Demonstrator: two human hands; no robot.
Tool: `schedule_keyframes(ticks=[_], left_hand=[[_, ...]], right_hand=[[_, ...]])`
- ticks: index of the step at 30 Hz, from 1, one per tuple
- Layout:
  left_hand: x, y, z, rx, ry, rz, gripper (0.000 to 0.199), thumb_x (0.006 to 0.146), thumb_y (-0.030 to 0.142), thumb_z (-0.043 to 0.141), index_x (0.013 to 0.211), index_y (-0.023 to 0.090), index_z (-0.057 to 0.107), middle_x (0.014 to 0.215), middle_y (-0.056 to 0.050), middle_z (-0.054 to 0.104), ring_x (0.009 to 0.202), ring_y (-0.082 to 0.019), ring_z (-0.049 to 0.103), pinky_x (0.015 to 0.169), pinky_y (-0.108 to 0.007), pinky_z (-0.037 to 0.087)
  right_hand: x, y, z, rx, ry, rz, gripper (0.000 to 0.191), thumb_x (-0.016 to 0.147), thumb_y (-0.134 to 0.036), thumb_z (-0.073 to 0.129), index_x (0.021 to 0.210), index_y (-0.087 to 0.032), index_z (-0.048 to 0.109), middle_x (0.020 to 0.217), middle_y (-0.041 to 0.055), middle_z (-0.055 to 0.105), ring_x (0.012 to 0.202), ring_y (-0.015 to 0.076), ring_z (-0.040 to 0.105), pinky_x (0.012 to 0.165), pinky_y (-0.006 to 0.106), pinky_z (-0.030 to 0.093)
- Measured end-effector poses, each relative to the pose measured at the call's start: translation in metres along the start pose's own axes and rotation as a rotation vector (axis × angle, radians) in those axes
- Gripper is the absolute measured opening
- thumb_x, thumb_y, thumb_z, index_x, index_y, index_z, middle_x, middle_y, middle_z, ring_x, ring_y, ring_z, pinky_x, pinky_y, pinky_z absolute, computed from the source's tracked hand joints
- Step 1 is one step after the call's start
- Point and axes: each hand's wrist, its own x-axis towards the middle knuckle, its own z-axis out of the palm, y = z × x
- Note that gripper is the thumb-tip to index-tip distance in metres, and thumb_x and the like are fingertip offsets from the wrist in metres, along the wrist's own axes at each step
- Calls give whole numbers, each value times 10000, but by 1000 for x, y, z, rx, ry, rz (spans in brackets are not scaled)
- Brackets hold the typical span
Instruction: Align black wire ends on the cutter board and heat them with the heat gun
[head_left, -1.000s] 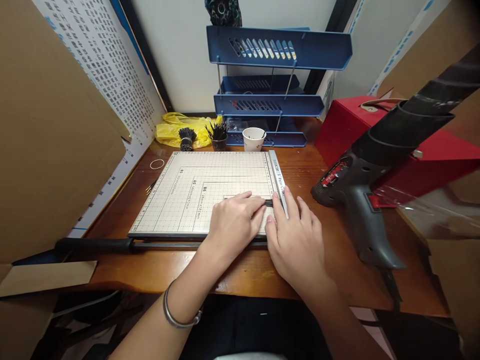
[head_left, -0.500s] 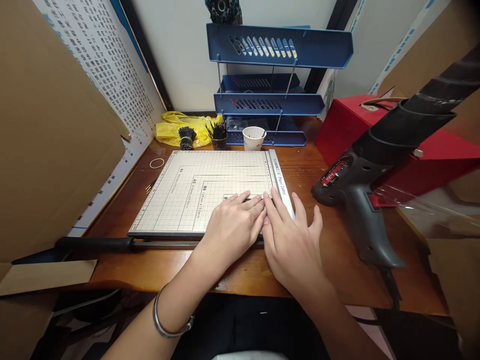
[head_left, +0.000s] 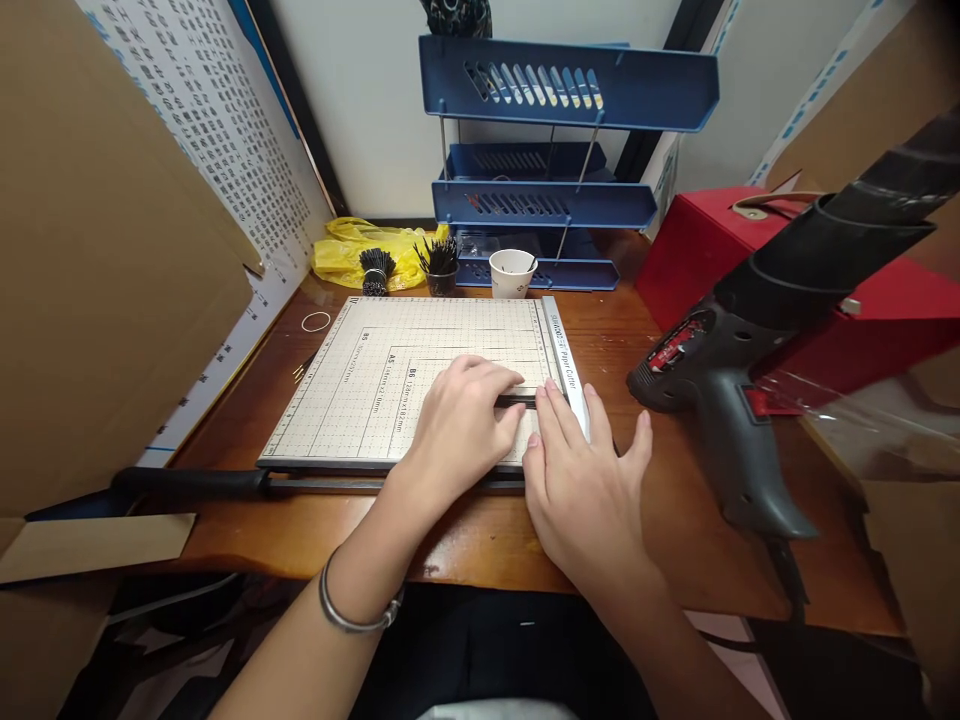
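A cream paper cutter (head_left: 360,400) with a printed grid lies on the wooden table, its long black handle (head_left: 195,484) along the near side. Across the board's right part runs a short, thin black strip (head_left: 517,401); whether it is one piece or several cannot be told. My left hand (head_left: 465,425) pinches its left end between thumb and fingers. My right hand (head_left: 585,470) lies stretched out, fingertips on the strip's right end beside the cutter's silver edge rail (head_left: 568,360), thumb on the board, little finger spread away.
Behind the cutter stand a bundle of black strands (head_left: 376,270), a small cup of black pieces (head_left: 441,268), a white paper cup (head_left: 512,274) and a blue tiered rack (head_left: 540,205). A heat gun (head_left: 731,400) and red box (head_left: 817,260) stand right. Cardboard (head_left: 97,250) walls the left.
My left fingers have lifted from lying flat to a curled pinch, and the black strip now shows between my hands. The right hand has barely moved.
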Motion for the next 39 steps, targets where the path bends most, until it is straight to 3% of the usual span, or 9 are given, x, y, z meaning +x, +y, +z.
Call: schedule_keyframes(ticks=[6, 17, 19, 24, 29, 35, 39], left_hand=[[12, 0, 2, -50, -84, -34, 76, 892, 215, 734, 933, 220, 798, 985, -28, 744, 1009, -259, 605, 927, -433, 519], [7, 3, 4, -22, -54, -52, 85, 922, 235, 714, 930, 225, 798, 957, -29, 747, 984, -263, 587, 901, -435, 515], [1, 4, 3, -10, -41, -58, 98, 921, 254, 725, 984, 208, 786, 1019, -43, 745, 1018, -267, 595, 921, -442, 518], [-26, 6, -5, 129, -6, -2, 359, 974, 373, 674, 1275, 179, 683, 1258, -79, 711, 1143, -296, 595, 998, -491, 499], [-41, 7, -5, 320, 1, 52, 432, 1055, 456, 490, 1320, 164, 668, 1396, -105, 650, 1189, -337, 573, 1058, -549, 454], [-41, 8, 1, 378, -46, 89, 530, 1103, 464, 328, 1398, 133, 618, 1528, -108, 563, 1367, -347, 519, 1174, -606, 362], [-46, 6, 5, 363, -45, 81, 556, 1105, 483, 307, 1461, 146, 571, 1553, -125, 531, 1441, -341, 479, 1191, -591, 372]], right_hand=[[0, 2, 6, -22, 62, -19, 497, 1049, -256, 334, 1497, -144, 518, 1542, 36, 533, 1413, 371, 462, 1182, 760, 167], [0, 2, 6, -29, 76, -22, 478, 1048, -251, 352, 1468, -158, 560, 1512, 36, 569, 1328, 380, 515, 1151, 784, 207], [0, 3, 6, -35, 83, -25, 478, 1047, -253, 360, 1471, -156, 558, 1514, 38, 567, 1334, 381, 508, 1161, 777, 197], [-2, 2, 7, -51, 102, -27, 483, 1057, -266, 344, 1485, -157, 542, 1515, 16, 567, 1346, 383, 492, 1171, 758, 204], [0, 2, 7, -52, 90, -39, 490, 1055, -264, 341, 1489, -142, 532, 1525, 25, 555, 1351, 387, 490, 1163, 765, 211], [0, 2, 5, -49, 70, -30, 488, 1051, -262, 340, 1476, -143, 547, 1520, 41, 560, 1351, 391, 500, 1144, 773, 238], [0, 2, 4, -47, 72, -32, 492, 1052, -259, 335, 1486, -143, 535, 1526, 36, 553, 1349, 384, 503, 1148, 769, 236]])
